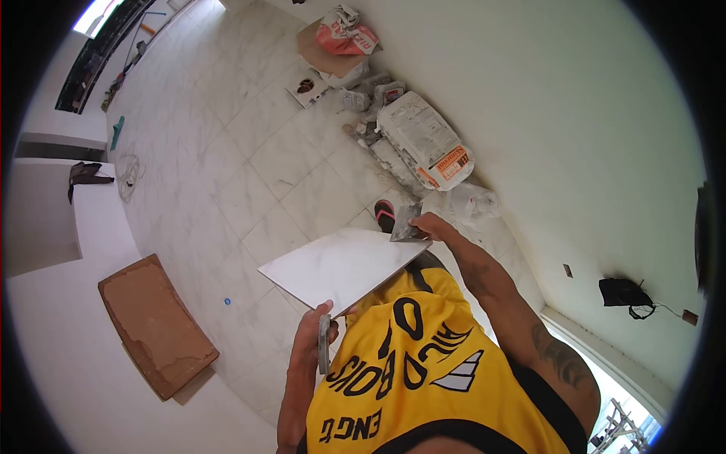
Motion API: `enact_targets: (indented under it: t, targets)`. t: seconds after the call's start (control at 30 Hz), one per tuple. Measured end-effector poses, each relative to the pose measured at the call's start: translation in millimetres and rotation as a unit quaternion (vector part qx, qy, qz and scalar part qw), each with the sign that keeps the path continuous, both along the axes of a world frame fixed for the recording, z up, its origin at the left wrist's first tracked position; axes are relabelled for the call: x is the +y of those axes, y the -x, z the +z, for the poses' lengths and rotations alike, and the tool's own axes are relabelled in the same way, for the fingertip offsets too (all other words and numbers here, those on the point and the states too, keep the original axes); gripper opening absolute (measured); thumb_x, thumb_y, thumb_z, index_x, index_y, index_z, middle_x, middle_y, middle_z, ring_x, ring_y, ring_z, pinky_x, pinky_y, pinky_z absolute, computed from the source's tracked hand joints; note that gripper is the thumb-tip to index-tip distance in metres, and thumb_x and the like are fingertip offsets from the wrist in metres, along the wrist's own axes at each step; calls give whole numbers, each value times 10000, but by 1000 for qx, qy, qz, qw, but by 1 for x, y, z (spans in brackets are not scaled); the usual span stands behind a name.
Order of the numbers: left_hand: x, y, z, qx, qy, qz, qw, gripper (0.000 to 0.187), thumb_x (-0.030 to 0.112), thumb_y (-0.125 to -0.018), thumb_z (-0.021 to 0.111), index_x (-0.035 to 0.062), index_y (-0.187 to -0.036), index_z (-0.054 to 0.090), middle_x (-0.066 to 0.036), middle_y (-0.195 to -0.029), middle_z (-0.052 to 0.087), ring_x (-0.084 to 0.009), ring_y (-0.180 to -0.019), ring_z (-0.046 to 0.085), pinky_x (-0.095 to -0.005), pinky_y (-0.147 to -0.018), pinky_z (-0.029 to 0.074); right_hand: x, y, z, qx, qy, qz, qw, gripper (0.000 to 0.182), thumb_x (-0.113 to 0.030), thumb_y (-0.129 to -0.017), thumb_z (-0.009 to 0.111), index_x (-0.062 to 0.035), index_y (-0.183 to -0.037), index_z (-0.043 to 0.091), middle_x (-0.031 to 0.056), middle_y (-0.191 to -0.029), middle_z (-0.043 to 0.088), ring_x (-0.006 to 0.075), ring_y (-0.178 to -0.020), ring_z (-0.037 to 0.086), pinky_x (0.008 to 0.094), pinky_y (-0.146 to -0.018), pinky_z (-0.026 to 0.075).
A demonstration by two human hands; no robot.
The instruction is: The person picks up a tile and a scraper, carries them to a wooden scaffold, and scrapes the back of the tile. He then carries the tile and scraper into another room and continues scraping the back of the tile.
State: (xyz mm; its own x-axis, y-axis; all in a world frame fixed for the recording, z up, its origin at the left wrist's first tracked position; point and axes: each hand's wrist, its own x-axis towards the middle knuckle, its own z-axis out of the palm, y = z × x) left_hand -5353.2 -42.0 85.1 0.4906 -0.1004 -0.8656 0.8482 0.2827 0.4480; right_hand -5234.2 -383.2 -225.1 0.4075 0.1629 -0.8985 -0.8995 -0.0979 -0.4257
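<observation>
A white marble-look tile (340, 261) is held tilted in front of my body, against the yellow jersey. My left hand (318, 327) grips its lower corner, with the thumb on the tile's face. A narrow grey tool (324, 345), smeared and seen nearly edge-on, is also at the left hand's fingers. My right hand (434, 226) is closed on a wide-bladed putty knife (406, 225). Its grey, stained blade overlaps the tile's far right corner, and its handle is hidden in my fingers.
Along the right wall lie a white cement bag (427, 140), crumpled plastic (474, 200) and a red-and-white sack (345, 34) on a box. A black-and-pink slipper (385, 215) shows beyond the tile. Brown cardboard (157, 325) leans at left; a cable (130, 178) lies coiled on the tiled floor.
</observation>
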Motion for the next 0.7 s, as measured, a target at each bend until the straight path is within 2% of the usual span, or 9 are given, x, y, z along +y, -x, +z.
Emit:
enact_targets:
  t: [0.03, 0.13, 0.17, 0.27, 0.37, 0.47, 0.5, 0.6, 0.7]
  targets:
    - [8, -20, 1, -4, -4, -30, 1000, 310, 253, -936, 495, -38, -1013, 571, -157, -903, 714, -72, -376, 405, -192, -361, 362, 5, -12, -5, -4, -20, -26, 999, 333, -215, -894, 624, 66, -1069, 589, 138, -930, 644, 286, -805, 650, 420, -759, 542]
    - [23, -73, -2, 3, -15, -31, 999, 312, 253, -937, 494, -39, -1013, 575, -151, -894, 715, -73, -376, 410, -196, -356, 360, 27, -54, -19, -12, -41, -84, 996, 307, -191, -896, 626, 68, -1057, 590, 129, -933, 644, 254, -846, 644, 369, -779, 541]
    - [27, -90, -5, 7, -18, -20, 1000, 312, 252, -935, 498, -40, -1020, 570, -152, -900, 714, -73, -374, 412, -195, -355, 361, 38, -70, -27, -24, -29, -83, 996, 311, -223, -878, 653, 51, -1017, 609, 114, -923, 648, 234, -868, 635, 364, -751, 520]
    - [48, -146, -1, 6, -20, -11, 1000, 326, 261, -926, 521, -36, -1056, 548, -168, -927, 709, -72, -366, 417, -185, -350, 353, 72, -139, -21, -54, 67, 148, 985, 418, -315, -870, 643, 88, -978, 623, 146, -915, 657, 254, -854, 632, 385, -720, 491]
    - [73, -177, -1, 19, -26, 16, 999, 357, 272, -916, 542, -37, -1095, 532, -178, -936, 705, -68, -366, 414, -179, -349, 332, 100, -184, 32, -134, 119, 235, 955, 543, -409, -870, 594, 126, -958, 622, 203, -930, 661, 283, -857, 629, 402, -727, 469]
    - [105, -208, -14, 32, 10, 38, 999, 310, 257, -914, 560, -17, -1054, 521, -210, -922, 698, -82, -370, 403, -203, -361, 338, 117, -209, 14, -219, 129, 203, 946, 563, -449, -860, 563, 107, -898, 644, 268, -907, 661, 352, -841, 643, 417, -757, 481]
    - [109, -220, -10, 29, -7, 47, 998, 293, 245, -925, 552, -25, -1036, 523, -208, -917, 697, -81, -356, 402, -195, -337, 338, 125, -217, 27, -218, 149, 200, 943, 574, -452, -876, 539, 112, -907, 640, 295, -921, 654, 390, -881, 642, 429, -786, 475]
    - [145, -253, -23, 49, -10, 10, 999, 391, 293, -889, 575, -41, -1089, 541, -190, -925, 700, -68, -361, 398, -174, -355, 355, 148, -237, 37, -213, 200, 242, 925, 572, -437, -895, 514, 123, -920, 629, 333, -928, 632, 424, -923, 630, 438, -812, 471]
    - [187, -283, -48, 54, 13, -27, 998, 394, 293, -884, 587, -45, -1084, 551, -183, -907, 704, -67, -357, 397, -174, -348, 350, 169, -243, 34, -215, 224, 200, 929, 561, -433, -909, 491, 110, -934, 630, 340, -934, 622, 442, -929, 619, 450, -828, 463]
